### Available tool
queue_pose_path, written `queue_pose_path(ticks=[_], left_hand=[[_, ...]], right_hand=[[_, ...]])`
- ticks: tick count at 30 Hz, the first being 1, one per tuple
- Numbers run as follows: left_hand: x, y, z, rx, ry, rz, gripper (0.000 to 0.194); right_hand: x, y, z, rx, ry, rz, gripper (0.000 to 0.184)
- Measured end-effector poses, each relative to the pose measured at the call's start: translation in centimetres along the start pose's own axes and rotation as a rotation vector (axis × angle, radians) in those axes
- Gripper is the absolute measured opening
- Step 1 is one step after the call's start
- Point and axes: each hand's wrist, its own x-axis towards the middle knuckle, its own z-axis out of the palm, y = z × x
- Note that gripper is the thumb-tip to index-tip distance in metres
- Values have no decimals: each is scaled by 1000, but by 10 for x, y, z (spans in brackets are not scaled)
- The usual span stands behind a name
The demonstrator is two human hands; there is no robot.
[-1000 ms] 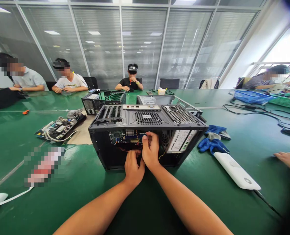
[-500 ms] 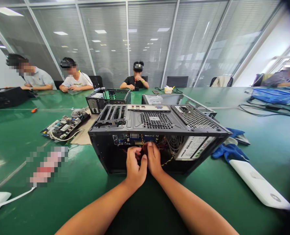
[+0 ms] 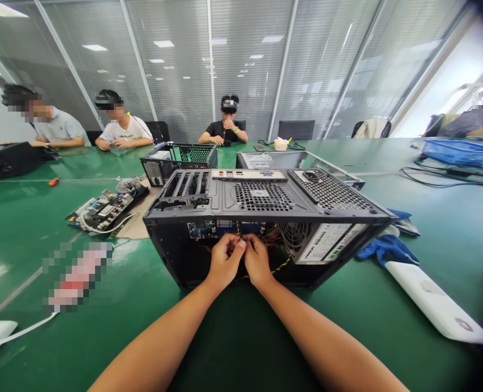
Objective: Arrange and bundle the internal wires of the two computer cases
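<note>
A black computer case (image 3: 221,204) lies in front of me with its open side toward me. Both my hands are at that opening, close together. Between finger and thumb my left hand (image 3: 226,260) pinches a thin cable (image 3: 238,227) that hangs down from above. My right hand (image 3: 258,261) is closed beside it, its fingertips against the same cable; the cable's end is hidden by the fingers. Behind the hands a blue circuit board (image 3: 200,231) shows inside. To the right sit the power supply (image 3: 327,244) with its fan and a twisted yellow-and-black cable (image 3: 281,265).
On the left lie a loose motherboard (image 3: 103,211) and a blurred pink item (image 3: 80,275). Blue gloves (image 3: 388,249) and a white power bank (image 3: 433,299) lie on the right. Two more cases (image 3: 180,158) stand behind. People sit across the table.
My hands have drawn slightly closer together, the left thumb and fingers now closing on the cable. The view has tilted and shifted a little.
</note>
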Motion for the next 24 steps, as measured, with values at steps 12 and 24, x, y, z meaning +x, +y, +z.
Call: queue_pose_path(ticks=[12, 24], left_hand=[[3, 3, -1, -217, -37, -86, 31], [8, 11, -8, -305, -27, -191, 31]], right_hand=[[3, 8, 3, 91, -58, 75, 24], [2, 5, 5, 110, -70, 142, 20]])
